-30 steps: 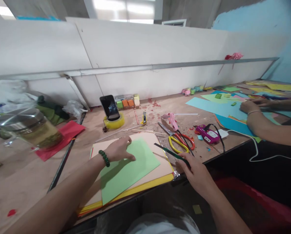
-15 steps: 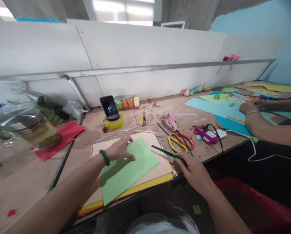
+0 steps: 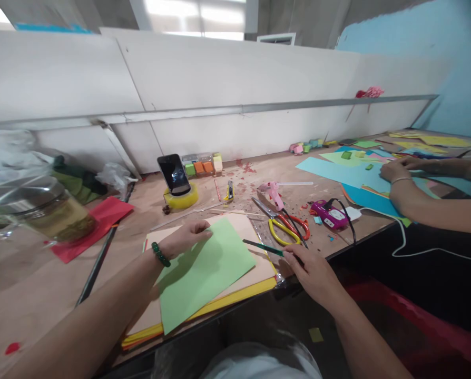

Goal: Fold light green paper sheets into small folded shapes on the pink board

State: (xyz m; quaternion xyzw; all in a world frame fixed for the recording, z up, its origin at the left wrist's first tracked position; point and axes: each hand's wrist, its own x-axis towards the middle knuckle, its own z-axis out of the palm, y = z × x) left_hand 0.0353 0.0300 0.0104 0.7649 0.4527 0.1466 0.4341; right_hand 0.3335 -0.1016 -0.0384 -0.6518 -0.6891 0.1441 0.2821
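My left hand (image 3: pixel 188 238), with a green bead bracelet at its wrist, has its fingers and thumb drawn together at the upper left edge of a light green paper sheet (image 3: pixel 214 273). That sheet lies askew on a stack of pale peach paper (image 3: pixel 255 242), with yellow sheets showing below. To the right, my right hand (image 3: pixel 308 271) is closed around a slim, straight dark-green tool (image 3: pixel 265 247); its exact kind is unclear. The tool points left over the paper's right side. Scissors with yellow and red handles (image 3: pixel 285 231) lie just beyond my right hand.
A pink glue gun (image 3: pixel 275 195), a purple power socket (image 3: pixel 330 215) and a yellow cutter (image 3: pixel 229 191) lie behind. A phone (image 3: pixel 174 173) leans on a yellow tape roll (image 3: pixel 182 198). Left stands a glass jug (image 3: pixel 61 221). Another person's hands (image 3: pixel 395 173) work at right.
My left thumb and fingers have come together at the sheet's upper edge, where before they were spread over it. My right hand still holds the tool. The view has shifted slightly.
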